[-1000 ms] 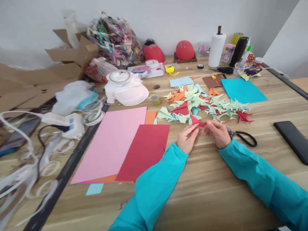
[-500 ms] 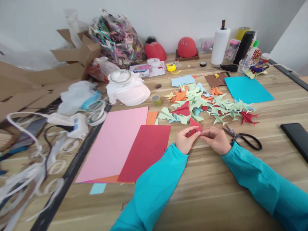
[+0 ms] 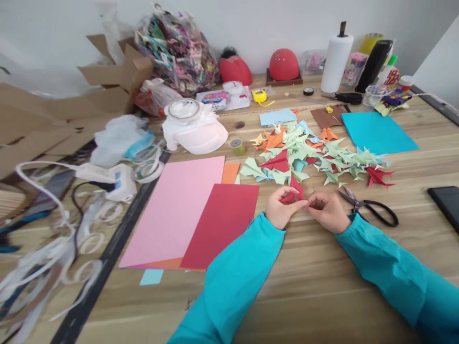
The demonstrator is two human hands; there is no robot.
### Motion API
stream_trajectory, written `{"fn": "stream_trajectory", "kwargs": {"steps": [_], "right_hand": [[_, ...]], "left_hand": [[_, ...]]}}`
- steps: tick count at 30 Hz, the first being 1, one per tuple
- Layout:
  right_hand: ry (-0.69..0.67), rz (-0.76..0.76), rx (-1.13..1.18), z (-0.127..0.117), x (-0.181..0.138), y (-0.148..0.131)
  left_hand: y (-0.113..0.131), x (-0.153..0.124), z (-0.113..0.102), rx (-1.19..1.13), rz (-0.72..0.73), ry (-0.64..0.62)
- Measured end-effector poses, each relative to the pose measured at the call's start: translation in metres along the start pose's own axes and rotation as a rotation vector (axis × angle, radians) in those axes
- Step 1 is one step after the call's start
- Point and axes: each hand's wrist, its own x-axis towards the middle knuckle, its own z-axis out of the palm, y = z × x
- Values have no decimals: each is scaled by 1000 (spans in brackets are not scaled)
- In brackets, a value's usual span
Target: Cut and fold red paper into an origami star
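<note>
Between my two hands is a small piece of folded red paper (image 3: 296,187), its pointed tip standing up above the fingers. My left hand (image 3: 281,209) pinches it from the left, thumb along its lower edge. From the right, my right hand (image 3: 328,210) pinches the paper's near end, fingertips almost touching the left thumb. Just beyond the hands lies a pile of folded paper figures (image 3: 297,148) in pale green, orange, red and blue. Black-handled scissors (image 3: 373,206) rest beside my right hand. Left of my hands are a red sheet (image 3: 222,224) and a pink sheet (image 3: 175,205).
A blue sheet (image 3: 380,133) lies behind the pile at right, with a phone (image 3: 444,203) at the right edge. A wire spool (image 3: 237,146) and a white bag (image 3: 193,134) stand further back. Cables and a power strip (image 3: 122,184) crowd the left side, near a cardboard box (image 3: 107,95).
The view has shifted slightly, so everything sits a little further right. My fingers have moved a little on the red paper, and its tip stands more upright.
</note>
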Motion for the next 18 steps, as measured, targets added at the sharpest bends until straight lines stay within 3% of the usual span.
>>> {"fn": "stream_trajectory", "kwargs": {"steps": [7,18], "right_hand": [[-6,18,177,-3,0,-8],[14,35,237,-2,3,-7]], "left_hand": [[6,-2,-1,29,-9,-35],[11,-6,-1,30,-24,-165]]}}
